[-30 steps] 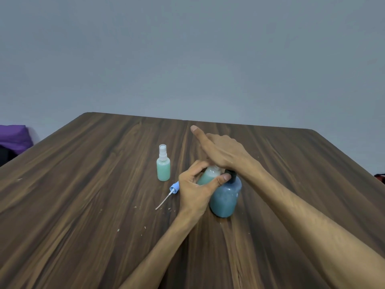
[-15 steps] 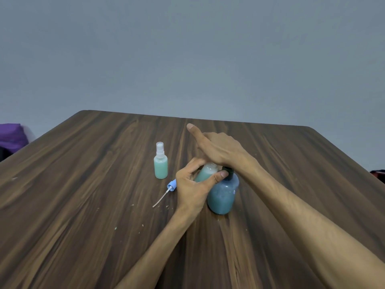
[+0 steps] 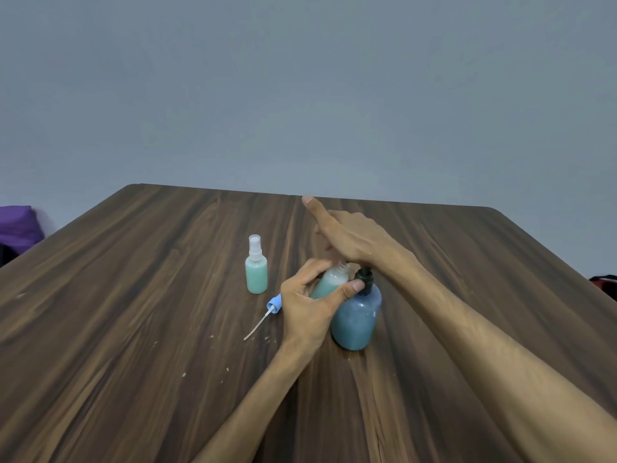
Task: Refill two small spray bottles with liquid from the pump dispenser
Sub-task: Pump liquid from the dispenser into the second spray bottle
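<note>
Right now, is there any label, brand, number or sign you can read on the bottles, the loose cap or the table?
None readable.
Pump dispenser: no label shows.
Capped spray bottle: plain, no print.
Open spray bottle in the left hand: plain where visible.
Loose blue spray cap: no marking.

The right hand [image 3: 350, 240] covers the pump dispenser [image 3: 357, 315]'s head, so its spout is unseen; the left hand [image 3: 309, 305] hides the tilted spray bottle [image 3: 330, 282]'s lower part; the frame's edges cut a purple thing [image 3: 16, 225] at left and the worktop [image 3: 133, 329]'s near side.
</note>
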